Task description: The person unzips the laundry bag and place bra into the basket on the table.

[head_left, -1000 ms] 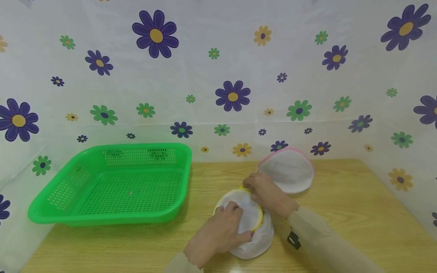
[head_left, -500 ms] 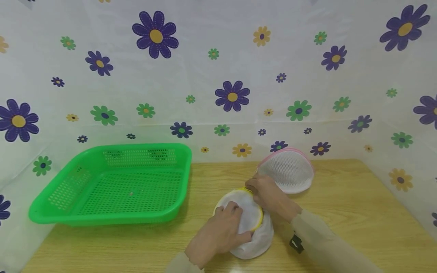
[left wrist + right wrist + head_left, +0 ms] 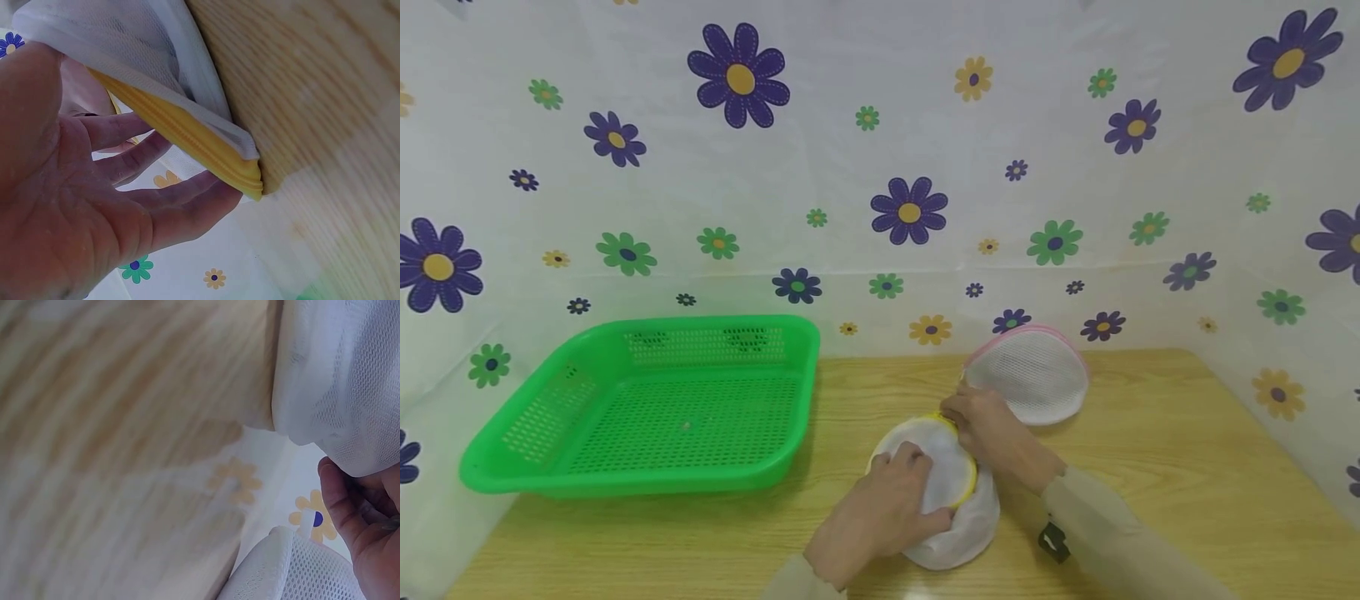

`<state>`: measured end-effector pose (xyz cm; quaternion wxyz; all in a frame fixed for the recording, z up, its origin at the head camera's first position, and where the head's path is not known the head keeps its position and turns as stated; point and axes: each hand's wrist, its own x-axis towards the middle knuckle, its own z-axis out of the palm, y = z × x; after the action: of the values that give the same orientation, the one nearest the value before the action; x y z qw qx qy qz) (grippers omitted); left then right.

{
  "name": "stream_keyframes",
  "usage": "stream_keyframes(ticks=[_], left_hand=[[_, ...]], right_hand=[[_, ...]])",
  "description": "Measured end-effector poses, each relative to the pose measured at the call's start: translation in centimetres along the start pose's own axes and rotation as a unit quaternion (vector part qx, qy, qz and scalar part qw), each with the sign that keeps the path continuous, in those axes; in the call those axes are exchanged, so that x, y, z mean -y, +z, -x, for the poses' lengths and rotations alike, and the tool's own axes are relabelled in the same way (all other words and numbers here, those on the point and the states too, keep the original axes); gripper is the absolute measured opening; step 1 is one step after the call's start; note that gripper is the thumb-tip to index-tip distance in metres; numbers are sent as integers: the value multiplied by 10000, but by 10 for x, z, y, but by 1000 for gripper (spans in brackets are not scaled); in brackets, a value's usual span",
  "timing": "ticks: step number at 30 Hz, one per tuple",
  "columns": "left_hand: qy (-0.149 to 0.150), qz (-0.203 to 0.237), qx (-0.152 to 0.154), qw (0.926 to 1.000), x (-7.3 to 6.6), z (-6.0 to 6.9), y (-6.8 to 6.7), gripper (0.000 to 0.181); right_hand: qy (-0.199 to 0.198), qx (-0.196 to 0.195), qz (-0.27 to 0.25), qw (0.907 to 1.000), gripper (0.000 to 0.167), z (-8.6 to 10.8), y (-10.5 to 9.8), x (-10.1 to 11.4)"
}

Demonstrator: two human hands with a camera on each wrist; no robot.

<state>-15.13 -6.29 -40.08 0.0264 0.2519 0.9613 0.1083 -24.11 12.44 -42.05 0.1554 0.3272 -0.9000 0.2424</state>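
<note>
The bag (image 3: 949,468) is gripped by the left hand (image 3: 886,504), fingers bent and thumb spread toward its edge, while the zip (image 3: 181,131) is pinched at its far side by the right hand (image 3: 988,423).

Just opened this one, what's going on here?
A person is handling a white mesh bag with a yellow zipper on a wooden table. The left hand rests on the bag, while the right hand pinches its far edge, by the yellow trim. Beyond the right hand is a pink-trimmed mesh bag, and a green plastic basket sits off to the left.
</note>
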Motion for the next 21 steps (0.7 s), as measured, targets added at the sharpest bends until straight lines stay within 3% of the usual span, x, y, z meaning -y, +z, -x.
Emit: stream_keyframes(ticks=[13, 21], left_hand=[[-79, -9, 56, 10000, 0, -2, 0, 65], [-115, -72, -58, 9999, -2, -2, 1, 64]], right_hand=[[12, -195, 149, 9997, 17, 3, 1, 3], [-2, -205, 261, 9994, 17, 6, 1, 3]])
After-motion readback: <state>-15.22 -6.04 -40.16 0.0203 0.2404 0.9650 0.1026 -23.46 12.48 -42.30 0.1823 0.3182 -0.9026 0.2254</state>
